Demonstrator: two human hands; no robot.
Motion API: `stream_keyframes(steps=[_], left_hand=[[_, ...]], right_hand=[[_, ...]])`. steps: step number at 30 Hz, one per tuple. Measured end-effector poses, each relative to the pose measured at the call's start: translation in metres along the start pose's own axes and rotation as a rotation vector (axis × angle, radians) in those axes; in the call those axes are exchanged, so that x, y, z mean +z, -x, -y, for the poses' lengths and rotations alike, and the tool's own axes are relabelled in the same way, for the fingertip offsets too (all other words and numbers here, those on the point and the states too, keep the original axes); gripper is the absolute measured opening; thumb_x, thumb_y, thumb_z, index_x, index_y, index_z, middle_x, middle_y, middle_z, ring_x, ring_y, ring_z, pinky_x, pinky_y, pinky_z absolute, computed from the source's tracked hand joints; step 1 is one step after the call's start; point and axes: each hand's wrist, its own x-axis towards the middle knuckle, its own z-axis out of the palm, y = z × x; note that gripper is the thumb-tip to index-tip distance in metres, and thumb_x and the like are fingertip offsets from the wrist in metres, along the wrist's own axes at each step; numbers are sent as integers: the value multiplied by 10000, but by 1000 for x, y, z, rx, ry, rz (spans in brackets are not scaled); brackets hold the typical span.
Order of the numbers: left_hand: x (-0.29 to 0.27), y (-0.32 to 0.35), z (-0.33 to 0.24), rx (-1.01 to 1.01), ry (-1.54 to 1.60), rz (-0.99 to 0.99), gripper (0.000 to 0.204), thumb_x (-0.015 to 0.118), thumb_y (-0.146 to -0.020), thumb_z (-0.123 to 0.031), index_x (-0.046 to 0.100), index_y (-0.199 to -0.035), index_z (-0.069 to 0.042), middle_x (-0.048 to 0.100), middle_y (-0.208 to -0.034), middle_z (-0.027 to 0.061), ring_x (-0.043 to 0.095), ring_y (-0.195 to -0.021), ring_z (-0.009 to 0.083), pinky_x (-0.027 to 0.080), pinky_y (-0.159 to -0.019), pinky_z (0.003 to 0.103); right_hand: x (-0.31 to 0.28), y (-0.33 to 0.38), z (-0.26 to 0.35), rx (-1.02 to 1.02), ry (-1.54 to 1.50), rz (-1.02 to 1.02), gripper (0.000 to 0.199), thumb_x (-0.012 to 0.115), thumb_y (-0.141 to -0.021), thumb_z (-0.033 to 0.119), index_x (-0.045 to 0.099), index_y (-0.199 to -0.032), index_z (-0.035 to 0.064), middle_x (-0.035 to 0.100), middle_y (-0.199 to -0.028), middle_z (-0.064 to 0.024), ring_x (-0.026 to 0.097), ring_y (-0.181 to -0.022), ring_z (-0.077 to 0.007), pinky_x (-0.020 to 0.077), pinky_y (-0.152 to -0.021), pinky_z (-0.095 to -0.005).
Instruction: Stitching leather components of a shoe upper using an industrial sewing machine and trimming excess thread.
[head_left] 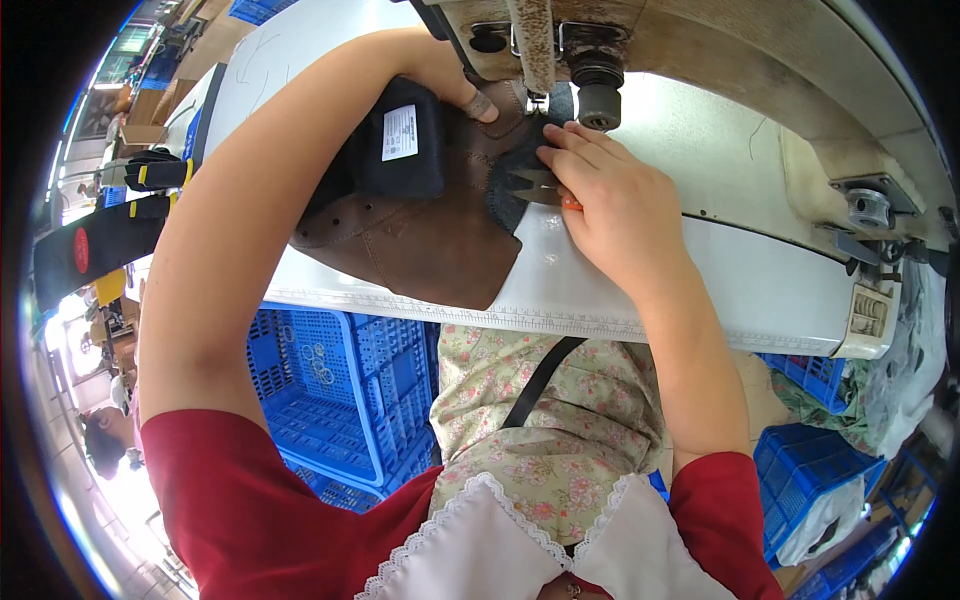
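White collar, bottom. Upper centre: brown leather under left hand, grip unclear; snips held in right hand.

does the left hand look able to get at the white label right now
Probably yes: the white label faces up uncovered, close to the left hand. Its thumb rests on the brown leather, though, so it would likely have to lift off first.

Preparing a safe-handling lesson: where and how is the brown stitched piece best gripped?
Likely pinch the brown stitched piece by its near flap, from the person's side: that flap lies broad and uncovered near the table edge, while the far end sits by the presser foot, between the left hand and right hand.
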Motion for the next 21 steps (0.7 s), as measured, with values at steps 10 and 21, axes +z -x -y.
stream_keyframes(steps=[10,21], left_hand=[[-1,-3,6,32,110,44,872,752,-645,-709,634,-1290,-133,665,-1210,175,624,-1145,299,456,-995,372],[-4,-4,4,-42,107,-5,782,785,-656,-658,710,-1150,-56,707,-1089,191,681,-1011,284,511,-889,357]], right_hand=[[-3,-2,3,7,44,10,313,725,-735,93,697,-1045,70,657,-1159,-39,594,-1147,-207,555,-826,-335],[1,0,0,16,107,2,386,743,-732,116,680,-1110,71,657,-1191,-47,585,-1163,-200,551,-838,-331]])
